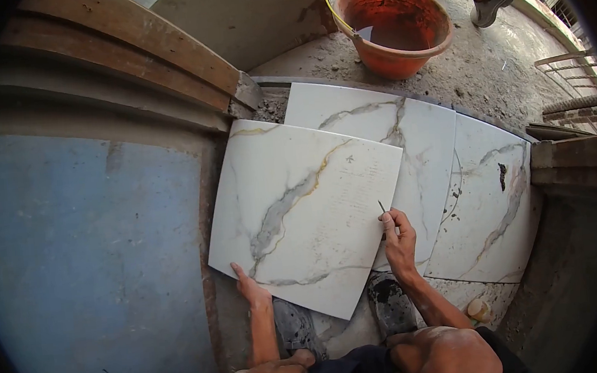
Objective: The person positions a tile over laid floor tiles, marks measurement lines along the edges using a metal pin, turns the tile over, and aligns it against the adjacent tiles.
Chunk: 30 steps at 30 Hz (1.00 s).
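Observation:
A large white marble-patterned tile point(293, 201) with grey and gold veins lies at an angle in front of me. My left hand point(252, 288) grips its lower left edge, thumb on top and the other fingers hidden below. Over the tile's right edge, my right hand point(399, 238) pinches a thin dark pointed stick point(382, 207), perhaps a pencil or a nail. Underneath, the tile overlaps a second marble-patterned tile point(416, 170). To the right of that is a third tile point(493, 213) with dark smears and crumbs on it.
An orange bucket point(397, 59) with a yellow handle stands on the rough floor beyond the tiles. Another person's shoe point(492, 4) is behind it. Wooden frame boards point(126, 46) flank the upper left; steel bars point(576, 104) stick out at right. A blue panel point(88, 273) lies left.

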Tool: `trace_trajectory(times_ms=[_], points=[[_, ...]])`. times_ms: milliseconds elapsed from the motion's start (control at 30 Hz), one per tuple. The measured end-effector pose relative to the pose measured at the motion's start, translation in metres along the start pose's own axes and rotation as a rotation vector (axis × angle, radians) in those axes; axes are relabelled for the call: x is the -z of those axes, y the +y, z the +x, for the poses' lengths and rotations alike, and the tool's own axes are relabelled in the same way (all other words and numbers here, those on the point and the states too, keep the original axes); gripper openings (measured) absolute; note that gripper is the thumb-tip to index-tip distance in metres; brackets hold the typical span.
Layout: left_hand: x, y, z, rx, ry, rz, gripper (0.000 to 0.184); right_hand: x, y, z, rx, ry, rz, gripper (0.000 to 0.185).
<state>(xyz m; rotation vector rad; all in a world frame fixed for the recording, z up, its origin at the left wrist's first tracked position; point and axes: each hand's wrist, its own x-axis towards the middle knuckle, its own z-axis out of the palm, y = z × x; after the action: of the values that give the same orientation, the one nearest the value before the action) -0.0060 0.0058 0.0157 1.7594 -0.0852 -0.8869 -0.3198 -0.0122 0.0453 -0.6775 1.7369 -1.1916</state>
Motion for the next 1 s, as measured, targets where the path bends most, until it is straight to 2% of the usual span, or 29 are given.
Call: trace_trajectory(times_ms=[200, 267, 400, 600, 1000], points=[[-0.002, 0.003, -0.031, 0.008, -0.020, -0.024, 0.070, 0.022, -0.008, -0.009, -0.057, 0.030, 0.066, 0.019], [-0.003, 0.002, -0.032, 0.018, -0.042, -0.048, 0.069, 0.023, -0.001, -0.009, 0.029, 0.112, 0.039, 0.021], [-0.018, 0.004, -0.026, 0.022, -0.082, -0.095, 0.069, 0.022, -0.002, 0.001, 0.097, 0.134, 0.034, 0.022], [-0.029, -0.002, -0.016, 0.028, -0.081, -0.095, 0.070, 0.023, -0.008, 0.024, 0.042, 0.054, -0.032, 0.020], [-0.032, -0.008, -0.016, 0.025, -0.079, -0.099, 0.072, 0.019, -0.011, 0.032, 0.183, 0.070, -0.069, 0.019]])
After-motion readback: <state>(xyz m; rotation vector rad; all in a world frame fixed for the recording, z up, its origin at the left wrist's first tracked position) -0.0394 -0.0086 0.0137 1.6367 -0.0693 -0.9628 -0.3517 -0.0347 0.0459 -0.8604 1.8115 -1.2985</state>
